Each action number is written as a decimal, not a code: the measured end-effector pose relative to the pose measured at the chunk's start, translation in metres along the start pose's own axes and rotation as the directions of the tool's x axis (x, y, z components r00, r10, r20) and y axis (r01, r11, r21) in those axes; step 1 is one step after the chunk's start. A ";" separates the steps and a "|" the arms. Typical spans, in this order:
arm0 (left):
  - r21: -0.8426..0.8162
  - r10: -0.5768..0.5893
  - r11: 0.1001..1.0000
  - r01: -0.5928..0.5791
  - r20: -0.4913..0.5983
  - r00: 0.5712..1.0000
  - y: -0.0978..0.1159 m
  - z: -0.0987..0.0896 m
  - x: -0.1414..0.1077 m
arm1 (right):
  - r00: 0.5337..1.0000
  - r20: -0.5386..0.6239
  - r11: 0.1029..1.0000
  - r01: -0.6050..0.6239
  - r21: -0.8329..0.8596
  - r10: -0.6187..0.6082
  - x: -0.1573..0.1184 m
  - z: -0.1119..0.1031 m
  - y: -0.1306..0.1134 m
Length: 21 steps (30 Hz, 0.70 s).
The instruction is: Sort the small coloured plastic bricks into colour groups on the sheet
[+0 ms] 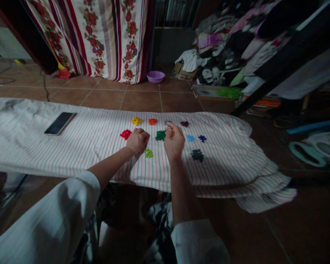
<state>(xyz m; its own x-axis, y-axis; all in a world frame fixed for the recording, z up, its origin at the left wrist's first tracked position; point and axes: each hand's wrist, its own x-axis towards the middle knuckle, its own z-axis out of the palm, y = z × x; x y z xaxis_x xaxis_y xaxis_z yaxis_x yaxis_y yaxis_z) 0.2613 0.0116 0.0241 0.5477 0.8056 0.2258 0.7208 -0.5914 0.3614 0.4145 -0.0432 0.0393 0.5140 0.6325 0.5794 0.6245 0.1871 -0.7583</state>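
Observation:
My left hand rests low on the striped cloth, fingers curled down and pressed together, between a pile of small red pieces and a dark green pile. What lies under its fingertips is hidden. Just right of the green pile, my right hand is raised with thumb and fingertips pinched; anything held there is too small to make out. It partly covers a grey pile. Below my left hand sits a lime green pile. Yellow and orange piles lie farther back.
On the right of the cloth lie dark brown, light blue, dark blue and blackish piles. A phone lies at left. Beyond are a purple basin, a floral curtain and heaped clothes.

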 end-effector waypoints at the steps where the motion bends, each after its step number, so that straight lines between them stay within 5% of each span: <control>1: 0.002 -0.006 1.000 0.006 -0.010 1.000 0.001 0.001 0.000 | 1.000 -0.015 1.000 -0.017 0.006 0.017 0.001 -0.002 0.004; 21: -0.038 0.054 0.998 -0.055 -0.016 0.998 -0.015 0.016 0.012 | 0.995 -0.014 0.994 -0.099 0.043 0.100 0.002 -0.017 0.025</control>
<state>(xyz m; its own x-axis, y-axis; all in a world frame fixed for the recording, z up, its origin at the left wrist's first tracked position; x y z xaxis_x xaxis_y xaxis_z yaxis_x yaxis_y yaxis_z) 0.2638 0.0292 0.0069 0.5791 0.7730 0.2592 0.6734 -0.6327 0.3823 0.4412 -0.0497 0.0265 0.5821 0.6373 0.5051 0.5448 0.1554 -0.8240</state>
